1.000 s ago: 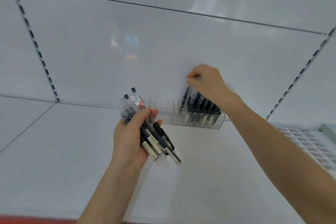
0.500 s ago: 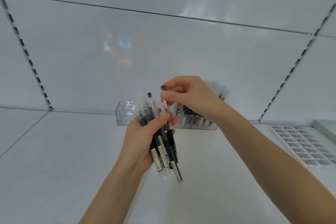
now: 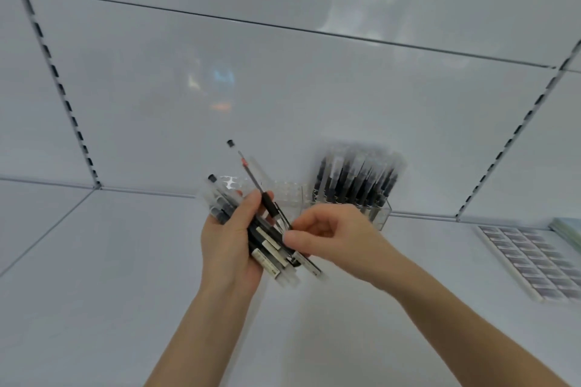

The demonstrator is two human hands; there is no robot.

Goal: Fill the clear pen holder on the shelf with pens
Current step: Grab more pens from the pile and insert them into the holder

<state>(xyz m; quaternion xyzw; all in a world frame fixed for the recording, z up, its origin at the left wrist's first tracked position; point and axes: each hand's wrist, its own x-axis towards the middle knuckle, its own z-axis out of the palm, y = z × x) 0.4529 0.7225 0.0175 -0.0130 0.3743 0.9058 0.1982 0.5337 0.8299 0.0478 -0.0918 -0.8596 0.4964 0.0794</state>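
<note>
My left hand (image 3: 231, 245) is just in front of the clear pen holder (image 3: 382, 217), before its left end. The fingers are curled round a bundle of pens (image 3: 267, 248), with the thumb laid across the barrels. The bundle slants, its black tops pointing up toward the holder's left end and its labelled lower ends pointing down and away from it. My right hand (image 3: 336, 237) is in front of the holder's middle. Its thumb and forefinger are pinched together on the lower end of a single pen (image 3: 251, 176), and the other fingers are tucked loosely into the palm. That pen rises well above the rest of the bundle, so its black tip stands higher than the holder's left end. The holder sits on the white shelf (image 3: 94, 261), close against the back panel. Dark standing pens (image 3: 355, 176) are packed upright into its right part, and the cells at its left end show clear. Well to the right of the holder lies a flat tray (image 3: 481, 232) of small compartments; what they hold is too blurred to tell.
</note>
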